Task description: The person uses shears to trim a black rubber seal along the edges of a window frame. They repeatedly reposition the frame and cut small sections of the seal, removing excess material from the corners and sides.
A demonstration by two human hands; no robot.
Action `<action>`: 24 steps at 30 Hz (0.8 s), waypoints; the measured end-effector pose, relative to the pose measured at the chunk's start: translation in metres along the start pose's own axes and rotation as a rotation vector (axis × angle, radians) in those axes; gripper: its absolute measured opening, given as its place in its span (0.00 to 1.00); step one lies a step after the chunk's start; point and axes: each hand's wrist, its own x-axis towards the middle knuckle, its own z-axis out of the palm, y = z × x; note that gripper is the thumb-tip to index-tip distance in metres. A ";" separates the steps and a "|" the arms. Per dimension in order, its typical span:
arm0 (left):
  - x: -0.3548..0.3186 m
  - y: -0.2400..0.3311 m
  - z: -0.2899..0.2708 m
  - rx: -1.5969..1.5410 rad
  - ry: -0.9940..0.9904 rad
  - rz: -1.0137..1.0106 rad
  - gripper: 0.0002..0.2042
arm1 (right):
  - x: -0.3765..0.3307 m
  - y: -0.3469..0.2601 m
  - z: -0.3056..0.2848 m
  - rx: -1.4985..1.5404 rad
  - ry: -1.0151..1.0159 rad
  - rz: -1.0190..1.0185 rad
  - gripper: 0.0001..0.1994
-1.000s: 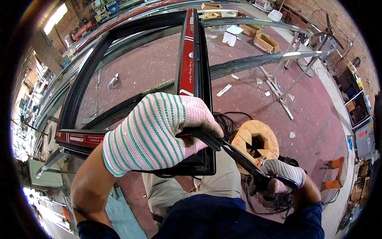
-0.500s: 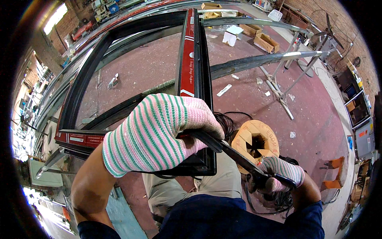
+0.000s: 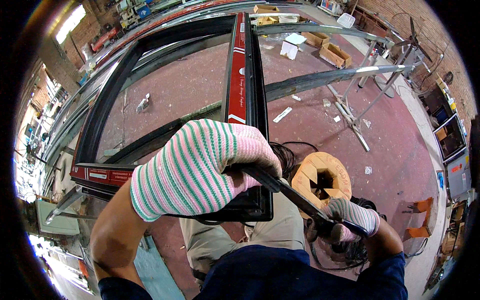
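Observation:
Both hands wear knit gloves striped pink and green. My left hand (image 3: pixel 200 170) is closed over the near corner of a black window frame (image 3: pixel 262 150), pinching a black rubber strip (image 3: pixel 260 177) between thumb and fingers. Dark scissors (image 3: pixel 300 200) reach from my right hand to the strip, their blade end against it by my left fingertips. Lower right, my right hand (image 3: pixel 352 218) is wrapped round the scissors' handles. Red printed tape (image 3: pixel 236 95) covers parts of the frame. My left palm and part of the strip are hidden under the glove.
Long metal rails (image 3: pixel 325 77) on trestle legs support the frame. A cardboard-wrapped roll (image 3: pixel 322 177) stands right of my knees, with black cord coils (image 3: pixel 350 252) beside it. Open cardboard boxes (image 3: pixel 335 55) lie farther back, and a fan (image 3: pixel 412 40) stands at the right.
Almost nothing differs. Both hands keep their grips, and the view has shifted very slightly.

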 end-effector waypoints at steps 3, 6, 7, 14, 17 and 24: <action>-0.001 0.002 0.001 0.010 0.026 -0.003 0.11 | 0.003 0.005 0.000 -0.024 0.023 -0.126 0.36; 0.001 0.004 -0.002 -0.001 -0.029 -0.021 0.11 | 0.004 0.002 0.002 -0.054 0.044 -0.121 0.36; 0.002 0.006 -0.003 0.004 -0.045 -0.026 0.11 | 0.004 0.001 0.002 -0.071 0.049 -0.125 0.36; 0.000 0.009 -0.006 0.021 -0.031 -0.065 0.15 | 0.006 0.012 0.004 -0.174 0.061 -0.235 0.30; -0.002 0.004 -0.002 -0.007 0.010 -0.059 0.15 | 0.005 0.011 0.005 -0.144 0.076 -0.234 0.30; -0.003 0.003 -0.002 -0.040 0.021 -0.050 0.16 | -0.002 0.025 0.003 -0.142 0.061 -0.185 0.32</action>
